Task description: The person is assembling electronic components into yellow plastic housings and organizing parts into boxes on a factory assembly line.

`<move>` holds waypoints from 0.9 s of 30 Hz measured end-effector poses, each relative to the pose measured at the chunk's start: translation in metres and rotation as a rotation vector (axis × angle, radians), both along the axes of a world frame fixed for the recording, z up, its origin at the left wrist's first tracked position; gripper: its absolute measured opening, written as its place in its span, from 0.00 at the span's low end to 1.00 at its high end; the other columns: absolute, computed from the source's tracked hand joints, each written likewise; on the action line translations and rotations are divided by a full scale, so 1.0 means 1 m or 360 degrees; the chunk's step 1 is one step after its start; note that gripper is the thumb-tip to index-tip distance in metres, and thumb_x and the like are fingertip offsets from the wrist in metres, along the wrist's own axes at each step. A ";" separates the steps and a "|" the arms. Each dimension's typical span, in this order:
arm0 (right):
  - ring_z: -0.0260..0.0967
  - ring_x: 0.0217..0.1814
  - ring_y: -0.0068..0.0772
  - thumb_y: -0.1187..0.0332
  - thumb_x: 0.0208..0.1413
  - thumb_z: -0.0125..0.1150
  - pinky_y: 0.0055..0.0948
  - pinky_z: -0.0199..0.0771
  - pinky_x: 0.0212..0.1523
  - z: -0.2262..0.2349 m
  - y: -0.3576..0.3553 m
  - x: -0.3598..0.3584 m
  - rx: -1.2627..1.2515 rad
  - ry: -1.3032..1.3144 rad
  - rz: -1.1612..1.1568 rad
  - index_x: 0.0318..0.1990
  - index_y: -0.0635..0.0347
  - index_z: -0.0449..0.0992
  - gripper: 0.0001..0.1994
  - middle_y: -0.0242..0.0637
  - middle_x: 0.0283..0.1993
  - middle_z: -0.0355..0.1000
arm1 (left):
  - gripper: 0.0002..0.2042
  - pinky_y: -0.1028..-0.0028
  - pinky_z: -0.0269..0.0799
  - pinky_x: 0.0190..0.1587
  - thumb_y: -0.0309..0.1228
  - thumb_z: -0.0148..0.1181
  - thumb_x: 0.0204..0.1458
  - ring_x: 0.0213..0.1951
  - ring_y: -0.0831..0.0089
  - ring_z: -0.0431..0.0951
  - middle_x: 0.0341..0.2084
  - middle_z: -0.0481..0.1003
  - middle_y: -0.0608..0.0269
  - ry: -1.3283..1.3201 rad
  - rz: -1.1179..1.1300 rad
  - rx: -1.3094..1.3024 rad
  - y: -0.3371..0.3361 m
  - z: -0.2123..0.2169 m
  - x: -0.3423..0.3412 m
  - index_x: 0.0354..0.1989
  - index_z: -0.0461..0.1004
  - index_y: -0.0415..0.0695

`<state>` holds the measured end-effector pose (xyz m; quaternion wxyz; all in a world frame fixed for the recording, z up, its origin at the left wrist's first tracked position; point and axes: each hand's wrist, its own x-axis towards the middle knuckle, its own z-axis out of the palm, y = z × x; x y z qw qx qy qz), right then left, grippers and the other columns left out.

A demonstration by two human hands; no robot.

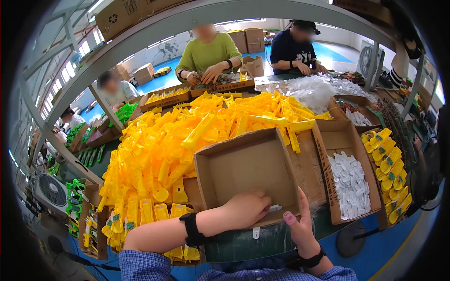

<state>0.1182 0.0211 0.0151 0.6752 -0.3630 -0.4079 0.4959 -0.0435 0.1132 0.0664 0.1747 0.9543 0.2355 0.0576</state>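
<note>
One loose white piece (275,208) is seen inside the cardboard tray (239,164), low by the near wall, just right of the left hand (248,208). Its long axis is laid roughly left to right; more of it may be hidden by the fingers. Left hand is placed nearer to it than the right hand (304,232). Left fingers are curled; whether the piece is pinched cannot be told. Tray's near right corner is held by the right hand, between thumb and fingers. Counted: hands, two; tray at the hands, one; piece visible inside, one; second white piece (256,232), outside the near wall at the table (229,250) edge, one, pointed near to far. Not countable: white slips (348,187) piled at right, yellow parts (159,140) heaped left and far.
</note>
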 end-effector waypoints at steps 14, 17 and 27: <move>0.64 0.36 0.27 0.62 0.52 0.57 0.24 0.68 0.33 -0.028 -0.022 0.016 -0.0184 -0.0315 -0.0157 0.62 0.49 0.50 0.31 0.38 0.47 0.63 | 0.08 0.74 0.69 0.26 0.29 0.55 0.48 0.24 0.69 0.73 0.27 0.72 0.61 -0.0808 0.0604 0.0787 -0.037 0.126 -0.096 0.36 0.70 0.43; 0.64 0.39 0.29 0.62 0.51 0.57 0.26 0.69 0.34 -0.028 -0.027 0.026 -0.0171 -0.0168 -0.0249 0.63 0.48 0.50 0.32 0.40 0.49 0.62 | 0.06 0.78 0.68 0.24 0.25 0.58 0.45 0.23 0.75 0.73 0.25 0.72 0.62 -0.1296 0.0827 0.1279 -0.003 0.185 -0.140 0.32 0.70 0.42; 0.60 0.52 0.36 0.61 0.53 0.55 0.28 0.66 0.43 -0.012 -0.036 0.033 -0.0430 -0.0054 -0.0264 0.63 0.49 0.48 0.32 0.40 0.59 0.54 | 0.16 0.72 0.71 0.39 0.22 0.63 0.42 0.38 0.64 0.76 0.37 0.75 0.57 -0.1002 0.0747 0.2620 0.062 0.253 -0.274 0.38 0.64 0.42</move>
